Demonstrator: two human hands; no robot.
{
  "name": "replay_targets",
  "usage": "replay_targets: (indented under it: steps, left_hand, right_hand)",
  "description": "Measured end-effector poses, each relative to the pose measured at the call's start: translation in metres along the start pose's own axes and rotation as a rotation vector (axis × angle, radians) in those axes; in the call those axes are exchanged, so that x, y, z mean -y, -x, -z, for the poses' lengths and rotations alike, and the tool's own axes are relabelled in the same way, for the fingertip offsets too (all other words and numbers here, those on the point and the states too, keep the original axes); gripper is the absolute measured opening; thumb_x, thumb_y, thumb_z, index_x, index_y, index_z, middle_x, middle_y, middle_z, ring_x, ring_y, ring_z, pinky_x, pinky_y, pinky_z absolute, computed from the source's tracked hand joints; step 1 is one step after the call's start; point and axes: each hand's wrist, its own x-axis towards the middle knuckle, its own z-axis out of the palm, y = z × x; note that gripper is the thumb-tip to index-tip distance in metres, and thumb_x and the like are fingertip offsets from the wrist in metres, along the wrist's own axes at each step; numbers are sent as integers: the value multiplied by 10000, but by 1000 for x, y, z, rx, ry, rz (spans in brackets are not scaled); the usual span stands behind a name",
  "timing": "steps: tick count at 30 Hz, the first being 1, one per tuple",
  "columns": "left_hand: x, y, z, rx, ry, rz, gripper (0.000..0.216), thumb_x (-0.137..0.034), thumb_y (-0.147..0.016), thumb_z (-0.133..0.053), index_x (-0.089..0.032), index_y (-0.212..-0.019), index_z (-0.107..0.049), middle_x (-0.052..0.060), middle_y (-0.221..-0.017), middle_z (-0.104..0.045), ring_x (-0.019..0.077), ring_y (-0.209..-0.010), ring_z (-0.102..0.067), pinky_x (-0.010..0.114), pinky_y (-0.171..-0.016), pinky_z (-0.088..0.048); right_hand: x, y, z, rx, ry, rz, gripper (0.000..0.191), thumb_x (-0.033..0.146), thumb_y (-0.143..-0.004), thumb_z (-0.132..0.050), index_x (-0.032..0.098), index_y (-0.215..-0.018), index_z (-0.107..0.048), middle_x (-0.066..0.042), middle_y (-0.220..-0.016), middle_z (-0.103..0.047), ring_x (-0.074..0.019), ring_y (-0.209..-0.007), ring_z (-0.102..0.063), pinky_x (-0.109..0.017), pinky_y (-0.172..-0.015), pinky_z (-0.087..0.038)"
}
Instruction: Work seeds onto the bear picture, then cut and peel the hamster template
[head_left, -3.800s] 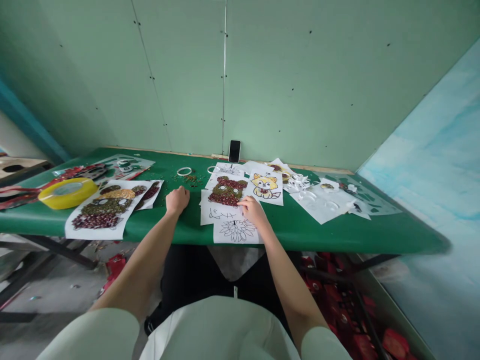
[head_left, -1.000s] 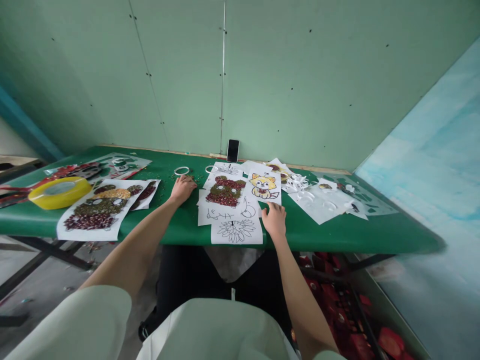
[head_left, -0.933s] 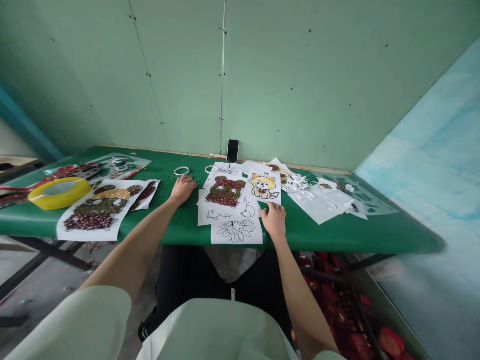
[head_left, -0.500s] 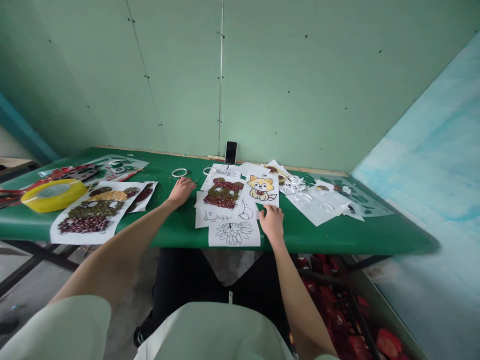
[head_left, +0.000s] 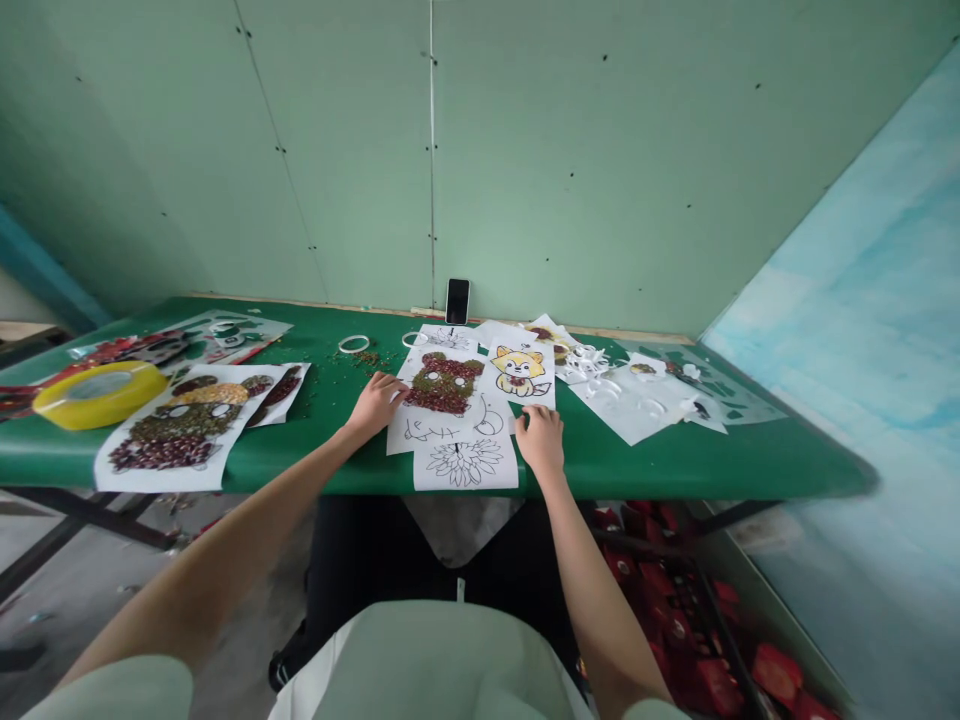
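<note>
My left hand [head_left: 377, 400] rests on the left edge of a white sheet bearing a bear picture [head_left: 444, 382] filled with red and green beans; its fingers lie loosely curled on the paper. My right hand [head_left: 541, 438] lies flat with fingers spread on the green table [head_left: 645, 465], touching the right edges of that sheet and of a flower outline sheet [head_left: 465, 463]. A coloured yellow fox picture [head_left: 519, 370] sits just beyond my right hand.
A yellow tape roll [head_left: 99, 393] and a large bean bear picture [head_left: 180, 425] lie at the left. White rings [head_left: 353, 343], loose beans, a phone [head_left: 457, 300] against the wall and cut white papers [head_left: 637, 395] lie further back. Red packets [head_left: 697, 640] sit under the table at the right.
My left hand has moved from the loose beans back and right onto the bear sheet's left edge. My right hand moved off the sheet to its right edge and stays there.
</note>
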Motion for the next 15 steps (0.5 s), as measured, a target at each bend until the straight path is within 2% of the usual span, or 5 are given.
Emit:
replay_targets:
  steps: [7,15]
  left_hand:
    - [-9,-1,-3,43,-20,-8,302,-331,-1080,-548,-233,-972,-812,116,-1073,-744,307,-1099,-640,456,-1030,-554]
    - [-5,2,-5,39,-38,-5,335,-285,-1082,-517,-219,-935,-811,129,-1078,-741,303,-1125,-645,457,-1015,-579]
  right_hand:
    - [1,0,3,9,-11,-10,381,290,-1066,-467,172,-1302,-743,-176,-1392,-700,-371,-1311,-542,-486,-1085,-413]
    - [2,0,2,5,-7,-3,376,277,-1054,-475,171,-1287,-751,-175,-1373,-705,-360,-1279,-554,-474,-1070,-407]
